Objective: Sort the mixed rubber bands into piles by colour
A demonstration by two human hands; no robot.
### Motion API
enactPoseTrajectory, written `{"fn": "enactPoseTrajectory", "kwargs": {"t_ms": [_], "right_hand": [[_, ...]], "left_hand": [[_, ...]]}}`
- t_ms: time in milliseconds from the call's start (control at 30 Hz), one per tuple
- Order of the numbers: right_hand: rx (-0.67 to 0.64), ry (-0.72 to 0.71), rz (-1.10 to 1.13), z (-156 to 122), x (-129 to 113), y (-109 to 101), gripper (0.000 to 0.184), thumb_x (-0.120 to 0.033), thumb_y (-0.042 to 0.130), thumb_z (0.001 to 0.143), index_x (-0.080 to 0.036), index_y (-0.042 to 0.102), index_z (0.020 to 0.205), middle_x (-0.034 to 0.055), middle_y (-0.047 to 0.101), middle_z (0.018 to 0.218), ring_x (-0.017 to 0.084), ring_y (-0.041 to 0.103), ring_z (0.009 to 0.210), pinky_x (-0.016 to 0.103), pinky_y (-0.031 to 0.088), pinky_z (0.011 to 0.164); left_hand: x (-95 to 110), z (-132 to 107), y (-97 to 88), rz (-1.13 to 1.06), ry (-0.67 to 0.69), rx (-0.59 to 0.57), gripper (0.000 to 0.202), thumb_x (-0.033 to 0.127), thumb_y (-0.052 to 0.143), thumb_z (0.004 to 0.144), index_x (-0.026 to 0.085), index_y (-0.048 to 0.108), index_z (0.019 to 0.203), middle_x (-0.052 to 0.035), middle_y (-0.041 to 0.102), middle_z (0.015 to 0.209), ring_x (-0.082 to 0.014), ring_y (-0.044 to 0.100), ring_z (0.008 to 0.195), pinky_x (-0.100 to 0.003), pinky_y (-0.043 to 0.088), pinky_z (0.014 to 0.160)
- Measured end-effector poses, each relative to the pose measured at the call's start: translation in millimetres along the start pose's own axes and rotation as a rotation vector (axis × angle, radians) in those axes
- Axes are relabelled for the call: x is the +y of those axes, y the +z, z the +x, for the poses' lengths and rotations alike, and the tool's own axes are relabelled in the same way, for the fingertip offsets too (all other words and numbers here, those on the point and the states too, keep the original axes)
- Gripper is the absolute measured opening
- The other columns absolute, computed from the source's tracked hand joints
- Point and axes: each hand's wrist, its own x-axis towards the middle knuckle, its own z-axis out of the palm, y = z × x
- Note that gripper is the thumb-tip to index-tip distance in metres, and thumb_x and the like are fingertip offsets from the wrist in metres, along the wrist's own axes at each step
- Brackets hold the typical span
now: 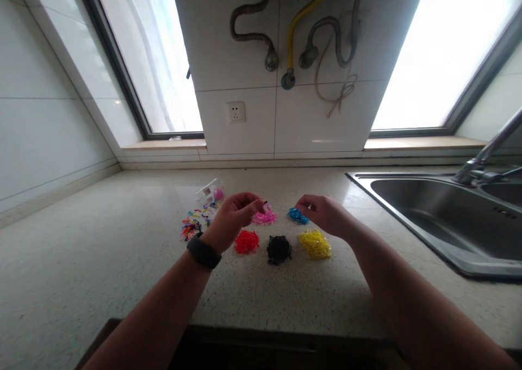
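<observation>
Small piles of tiny elastic bands lie sorted by colour on the countertop (101, 261): pink (267, 216), blue (297, 215), red (246, 241), black (279, 249) and yellow (315, 243). My left hand (234, 217), with a black wristband, hovers above the pink and red piles, fingers pinched on a small dark band at the fingertips. My right hand (324, 213) is curled just right of the blue pile and above the yellow one; what its fingers hold is hidden.
A mixed heap of coloured bands (196, 221) and a small clear plastic box (210, 190) lie to the left of the piles. A steel sink (444, 217) with a tap (485, 155) is at the right. Tiled wall, socket and windows stand behind.
</observation>
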Motion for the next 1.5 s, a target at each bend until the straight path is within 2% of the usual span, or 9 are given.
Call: {"fn": "enactPoseTrajectory", "kwargs": {"t_ms": [133,267,467,600,800,1133,1500], "right_hand": [[-0.021,-0.023,0.275,-1.4,-12.5,5.1,0.029,-0.042,0.056,0.092,-0.018,0.072,0.090,-0.0002,0.058,0.064,0.011,0.046,0.056,0.026,0.034,0.053],[-0.071,-0.065,0.574,-6.3,-37.2,8.9,0.028,-0.042,0.061,0.090,-0.016,0.070,0.092,0.0022,0.062,0.072,0.012,0.050,0.063,0.026,0.038,0.056],[-0.102,-0.111,0.748,-11.1,-69.3,13.8,0.025,-0.041,0.065,0.089,-0.016,0.069,0.090,0.0016,0.062,0.072,0.011,0.050,0.062,0.025,0.039,0.056],[-0.093,-0.096,0.807,-10.7,-76.8,17.7,0.028,-0.044,0.067,0.088,-0.016,0.068,0.086,0.0005,0.062,0.068,0.010,0.049,0.060,0.025,0.039,0.055],[-0.048,-0.088,0.852,-10.7,-74.0,19.0,0.027,-0.044,0.070,0.086,-0.018,0.069,0.084,-0.0009,0.061,0.067,0.010,0.049,0.060,0.024,0.038,0.055],[0.006,-0.102,0.846,-13.4,-69.6,4.7,0.028,-0.045,0.067,0.088,-0.017,0.068,0.083,-0.0009,0.060,0.068,0.009,0.046,0.058,0.024,0.036,0.053],[0.027,-0.117,0.857,-16.3,-71.6,-0.8,0.028,-0.045,0.061,0.092,-0.019,0.068,0.085,-0.0005,0.062,0.068,0.009,0.048,0.057,0.024,0.039,0.052]], "left_hand": [[-2.9,-1.1,1.9,0.029,-0.018,-0.011,0.022,0.037,0.075,0.084,0.016,0.068,0.085,-0.0006,0.067,0.076,-0.0043,0.039,0.053,-0.019,0.026,0.049],[-2.4,-2.1,2.9,0.047,-0.015,-0.009,0.023,0.038,0.074,0.084,0.015,0.069,0.086,-0.0006,0.067,0.075,-0.0047,0.037,0.052,-0.020,0.025,0.049],[-0.6,-3.0,5.5,0.052,-0.018,-0.025,0.023,0.037,0.075,0.083,0.015,0.070,0.085,-0.0002,0.066,0.073,-0.0052,0.038,0.053,-0.020,0.026,0.049],[2.2,-3.5,8.8,0.087,-0.026,-0.028,0.024,0.039,0.076,0.081,0.016,0.070,0.083,-0.0007,0.066,0.073,-0.0062,0.041,0.054,-0.021,0.029,0.050],[3.4,-4.4,10.9,0.117,-0.032,-0.010,0.026,0.041,0.076,0.079,0.016,0.070,0.083,-0.0007,0.065,0.071,-0.0064,0.040,0.053,-0.021,0.030,0.049],[-3.1,-4.0,4.1,0.092,-0.011,-0.015,0.021,0.037,0.077,0.081,0.017,0.071,0.086,0.0003,0.066,0.073,-0.0054,0.037,0.052,-0.020,0.029,0.049],[0.6,-5.9,6.9,0.075,0.018,-0.031,0.018,0.032,0.081,0.077,0.020,0.074,0.089,-0.0012,0.070,0.078,-0.0063,0.048,0.056,-0.019,0.036,0.050]]}}
